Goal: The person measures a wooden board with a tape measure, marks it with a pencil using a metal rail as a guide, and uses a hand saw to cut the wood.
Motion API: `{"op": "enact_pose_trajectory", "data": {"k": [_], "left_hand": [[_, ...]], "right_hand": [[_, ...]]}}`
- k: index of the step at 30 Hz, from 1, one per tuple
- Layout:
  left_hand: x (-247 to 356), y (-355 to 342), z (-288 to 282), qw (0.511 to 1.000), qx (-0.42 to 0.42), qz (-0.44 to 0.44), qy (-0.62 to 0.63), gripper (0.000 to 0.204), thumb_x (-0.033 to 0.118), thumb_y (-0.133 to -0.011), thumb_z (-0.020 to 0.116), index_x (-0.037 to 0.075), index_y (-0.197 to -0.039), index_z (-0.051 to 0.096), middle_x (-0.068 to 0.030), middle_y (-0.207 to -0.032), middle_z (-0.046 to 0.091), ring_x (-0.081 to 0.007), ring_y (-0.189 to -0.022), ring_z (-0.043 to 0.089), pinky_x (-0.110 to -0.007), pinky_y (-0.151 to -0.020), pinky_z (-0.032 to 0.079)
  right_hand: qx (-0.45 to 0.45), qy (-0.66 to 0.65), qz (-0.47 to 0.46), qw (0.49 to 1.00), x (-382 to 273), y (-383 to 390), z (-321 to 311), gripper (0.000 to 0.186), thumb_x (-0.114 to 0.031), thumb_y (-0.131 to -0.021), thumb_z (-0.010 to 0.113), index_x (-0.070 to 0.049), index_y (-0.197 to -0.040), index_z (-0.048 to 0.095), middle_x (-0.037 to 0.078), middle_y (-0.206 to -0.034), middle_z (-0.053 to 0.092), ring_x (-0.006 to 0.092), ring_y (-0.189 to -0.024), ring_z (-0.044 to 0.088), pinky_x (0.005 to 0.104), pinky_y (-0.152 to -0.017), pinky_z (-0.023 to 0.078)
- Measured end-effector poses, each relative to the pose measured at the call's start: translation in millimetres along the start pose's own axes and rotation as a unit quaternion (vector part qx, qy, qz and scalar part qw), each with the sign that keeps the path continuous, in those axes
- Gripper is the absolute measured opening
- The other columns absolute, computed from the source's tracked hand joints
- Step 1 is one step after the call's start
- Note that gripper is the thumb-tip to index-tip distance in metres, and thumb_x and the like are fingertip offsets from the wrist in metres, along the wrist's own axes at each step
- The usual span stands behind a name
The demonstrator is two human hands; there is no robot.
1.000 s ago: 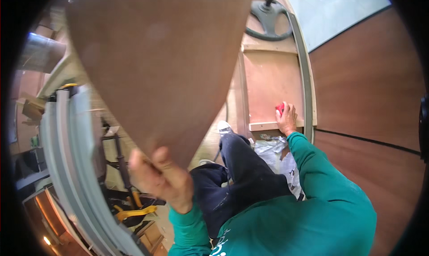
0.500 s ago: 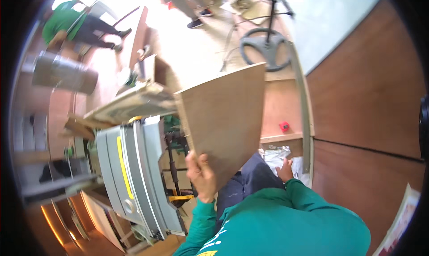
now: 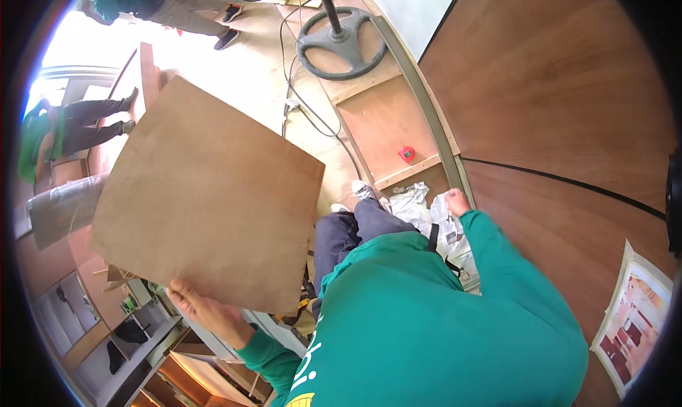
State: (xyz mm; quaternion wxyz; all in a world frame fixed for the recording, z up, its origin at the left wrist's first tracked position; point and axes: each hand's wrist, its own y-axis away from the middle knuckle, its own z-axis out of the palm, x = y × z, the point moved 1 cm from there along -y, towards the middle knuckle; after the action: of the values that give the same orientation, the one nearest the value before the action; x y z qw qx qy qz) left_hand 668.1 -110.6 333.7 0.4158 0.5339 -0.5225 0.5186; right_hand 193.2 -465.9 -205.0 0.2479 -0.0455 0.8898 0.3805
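Left hand (image 3: 207, 314) has the wood board (image 3: 213, 201) gripped by its near edge, left of the round stand (image 3: 340, 36), so a firm pinch should help stop it tipping, but can't tell if the right hand (image 3: 458, 203), right of that stand, holds anything.

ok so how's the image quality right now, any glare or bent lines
In the head view, the floor at upper left washes out nearly white; also in the head view, fisheye distortion bows the lower edge of the large brown wall panel; head view again, the plywood board in the left hand shows no strong glare.
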Motion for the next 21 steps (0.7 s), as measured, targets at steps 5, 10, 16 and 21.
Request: {"op": "enact_pose_trajectory", "data": {"k": [5,10,16,21], "left_hand": [[7.8,-35.2,-49.1,0.996,0.087,0.011,0.011,0.034,0.035,-0.109,0.059,0.006,-0.125,0.057,-0.0039,-0.124,0.062,-0.0157,-0.115,0.058,-0.034,-0.104,0.048],[23.7,-82.0,-45.8,0.991,0.121,0.046,0.03,0.04,0.04,-0.108,0.059,0.004,-0.126,0.056,-0.0063,-0.129,0.06,-0.0192,-0.119,0.055,-0.036,-0.106,0.045],[9.8,-135.3,-58.3,0.968,0.245,0.051,0.013,0.052,0.039,-0.109,0.058,0.0,-0.143,0.052,-0.009,-0.141,0.057,-0.0195,-0.127,0.053,-0.034,-0.113,0.04],[-7.1,-182.9,-77.2,0.955,0.293,0.036,0.035,0.047,0.036,-0.11,0.056,0.0,-0.14,0.053,-0.0084,-0.137,0.059,-0.0165,-0.126,0.052,-0.033,-0.112,0.041]], "right_hand": [[-0.048,-0.11,0.052,0.991,-153.4,15.2,-8.3,0.044,-0.027,-0.093,0.069,0.007,-0.122,0.064,0.02,-0.107,0.072,0.0239,-0.069,0.072,0.0379,-0.062,0.058],[-0.136,-0.024,0.011,0.99,-186.9,-3.3,13.0,0.029,-0.025,-0.096,0.067,-0.002,-0.113,0.064,0.007,-0.082,0.066,0.0157,-0.062,0.064,0.0357,-0.046,0.051],[-0.179,0.099,-0.169,0.964,-280.8,-14.5,46.4,0.037,-0.025,-0.093,0.067,0.002,-0.118,0.065,0.019,-0.097,0.074,0.0313,-0.093,0.072,0.0408,-0.088,0.056],[-0.271,0.107,-0.112,0.95,-452.6,-11.9,69.3,0.039,-0.021,-0.098,0.065,0.006,-0.125,0.063,0.013,-0.094,0.072,0.0203,-0.08,0.07,0.0358,-0.073,0.057]]}}
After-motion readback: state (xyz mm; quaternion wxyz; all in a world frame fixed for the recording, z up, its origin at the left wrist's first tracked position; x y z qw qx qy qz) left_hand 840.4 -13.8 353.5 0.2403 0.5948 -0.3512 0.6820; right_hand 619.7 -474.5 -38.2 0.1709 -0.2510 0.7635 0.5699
